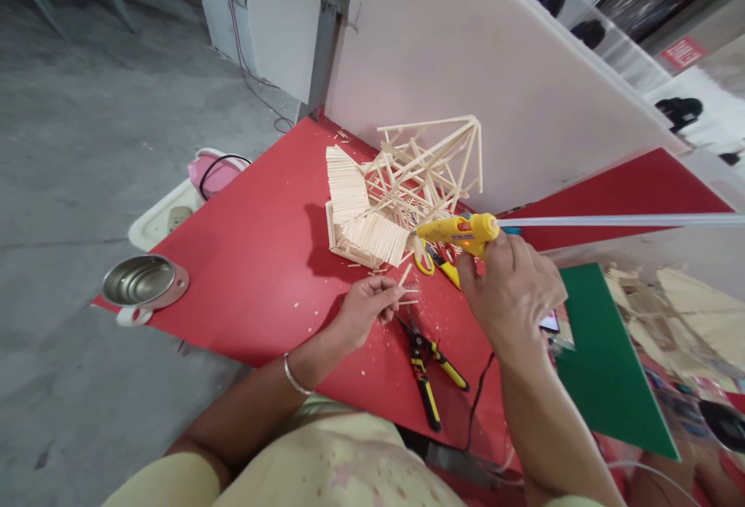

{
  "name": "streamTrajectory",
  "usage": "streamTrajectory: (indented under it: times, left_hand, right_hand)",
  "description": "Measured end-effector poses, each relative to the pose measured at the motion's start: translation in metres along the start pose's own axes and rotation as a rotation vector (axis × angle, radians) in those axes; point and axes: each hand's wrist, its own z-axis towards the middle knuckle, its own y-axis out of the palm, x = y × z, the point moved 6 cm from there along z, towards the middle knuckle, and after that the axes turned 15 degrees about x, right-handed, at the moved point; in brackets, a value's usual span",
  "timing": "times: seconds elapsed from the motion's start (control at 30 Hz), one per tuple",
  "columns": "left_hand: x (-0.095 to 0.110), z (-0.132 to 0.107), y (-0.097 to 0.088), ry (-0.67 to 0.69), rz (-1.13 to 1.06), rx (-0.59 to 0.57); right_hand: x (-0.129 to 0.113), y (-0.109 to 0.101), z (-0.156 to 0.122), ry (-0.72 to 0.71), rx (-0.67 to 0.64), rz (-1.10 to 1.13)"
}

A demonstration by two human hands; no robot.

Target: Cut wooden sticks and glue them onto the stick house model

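Note:
My left hand (372, 303) is closed on several short wooden sticks (406, 274), pinched between the fingertips just in front of a stick model. My right hand (512, 282) grips a yellow glue gun (459, 230) by its handle, with a long clear glue stick (617, 220) trailing out of its back. The glue gun's nozzle points left, close to the right edge of the model's slatted stick roof (375, 237); I cannot tell whether it touches. Behind that rises an open frame of thin sticks (431, 161). Black and yellow pliers (424, 359) lie below my hands.
Yellow-handled scissors (424, 262) and loose sticks lie beside the model on the red table (256, 258). A metal mug (143, 283) stands at the left corner. A white partition (466, 64) borders the back; a green board (605, 367) is at right.

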Motion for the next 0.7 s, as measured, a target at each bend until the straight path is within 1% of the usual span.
streamTrajectory:
  times: [0.23,0.5,0.7]
  left_hand:
    - [0.0009,-0.0007,0.0011,-0.008,-0.001,0.003]
    - [-0.0069,0.0036,-0.0015,-0.004,-0.013,-0.011]
    - [-0.007,0.0048,-0.0017,0.007,-0.008,-0.015]
  right_hand:
    - [0.0003,0.0002,-0.0017,-0.008,0.008,-0.014]
    - [-0.0005,-0.001,-0.0017,0.027,-0.007,0.048]
    - [-0.0039,-0.0064,-0.0014,-0.043,0.044,0.01]
